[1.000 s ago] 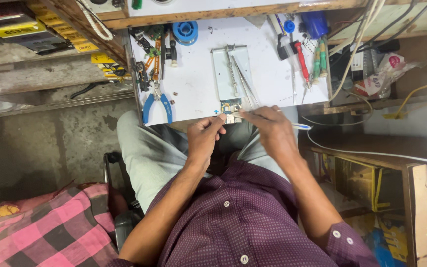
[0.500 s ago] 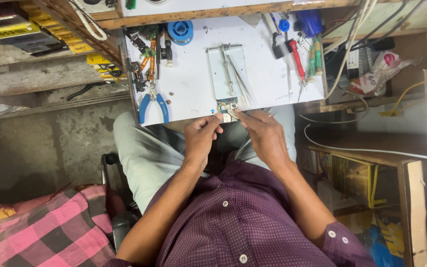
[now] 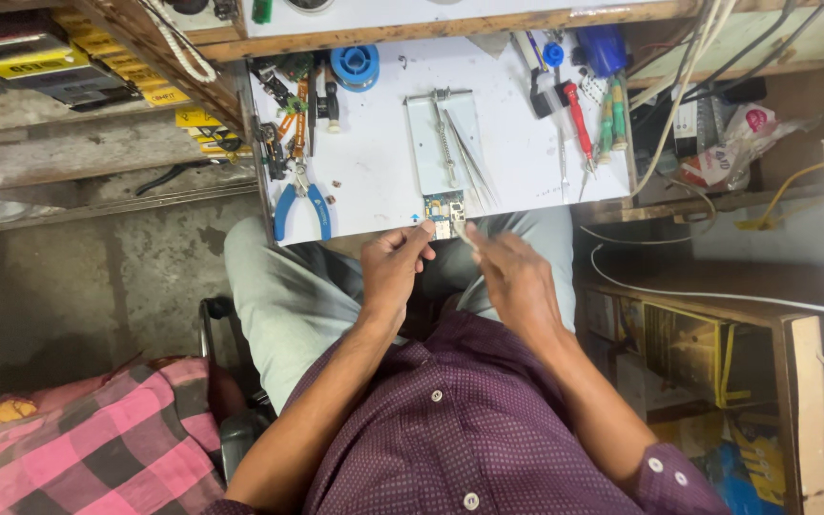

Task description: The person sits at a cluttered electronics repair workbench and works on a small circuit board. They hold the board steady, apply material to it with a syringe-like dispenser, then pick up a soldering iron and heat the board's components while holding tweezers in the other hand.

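Observation:
A small circuit board (image 3: 443, 212) lies clamped at the near end of a metal holder (image 3: 442, 143) on the white work table (image 3: 374, 162). My left hand (image 3: 396, 267) is closed, its fingertips pinched just left of the board; what it pinches is too small to tell. My right hand (image 3: 515, 277) holds a thin metal tool, probably tweezers (image 3: 466, 236), its tip pointing at the board's near edge. A second pair of tweezers (image 3: 470, 162) rests on the holder.
Blue-handled pliers (image 3: 301, 202) lie at the table's left, a blue solder spool (image 3: 355, 65) at the back, red and green screwdrivers (image 3: 591, 116) on the right. Cables (image 3: 679, 86) hang on the right. A pink checked cloth (image 3: 59, 448) lies at lower left.
My right hand has drawn back from the board toward me and to the right, with the thin tool. My left hand stays pinched beside the board.

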### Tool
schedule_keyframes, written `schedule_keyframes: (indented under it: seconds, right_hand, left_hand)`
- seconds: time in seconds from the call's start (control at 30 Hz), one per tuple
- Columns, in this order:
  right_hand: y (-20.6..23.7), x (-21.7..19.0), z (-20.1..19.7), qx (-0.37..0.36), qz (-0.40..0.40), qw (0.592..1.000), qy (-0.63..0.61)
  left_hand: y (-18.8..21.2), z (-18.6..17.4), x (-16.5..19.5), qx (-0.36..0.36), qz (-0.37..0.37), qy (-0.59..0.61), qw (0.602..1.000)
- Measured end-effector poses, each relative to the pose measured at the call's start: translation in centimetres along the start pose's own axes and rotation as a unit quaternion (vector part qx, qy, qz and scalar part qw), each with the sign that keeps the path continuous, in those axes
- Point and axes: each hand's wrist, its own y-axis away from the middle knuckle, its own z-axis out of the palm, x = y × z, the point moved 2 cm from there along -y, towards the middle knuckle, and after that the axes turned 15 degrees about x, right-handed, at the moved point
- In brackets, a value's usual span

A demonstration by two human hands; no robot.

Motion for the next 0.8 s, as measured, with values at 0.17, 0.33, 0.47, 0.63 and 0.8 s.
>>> schedule_keyframes:
  seconds: [0.17,0.33,0.47,0.63,0.8]
  right_hand:
    - [-0.3,-0.5,0.4,0.005,0.044,0.999,-0.017]
    - [-0.5,-1.0,0.1,0.003,0.029,0.999,-0.022]
    - [-0.6,-1.6,0.3,0.011,0.019,0.999,-0.028]
    - [-0.7,-2.0,0.2,-0.005,0.032,0.999,-0.023]
    - [-0.4,-2.0,-0.8,0.019,0.085,0.996,-0.023]
  left_hand:
    - [-0.3,0.3,-0.1,-0.009,0.018,-0.002,1.000]
    - [-0.3,0.5,-0.2,-0.009,0.005,0.011,1.000]
    - [-0.2,0.3,0.1,-0.009,0.009,-0.007,1.000]
    - [-0.1,0.1,0.6,-0.002,0.015,-0.021,1.000]
    - [-0.4,0.0,0.5,-0.017,0.021,0.007,1.000]
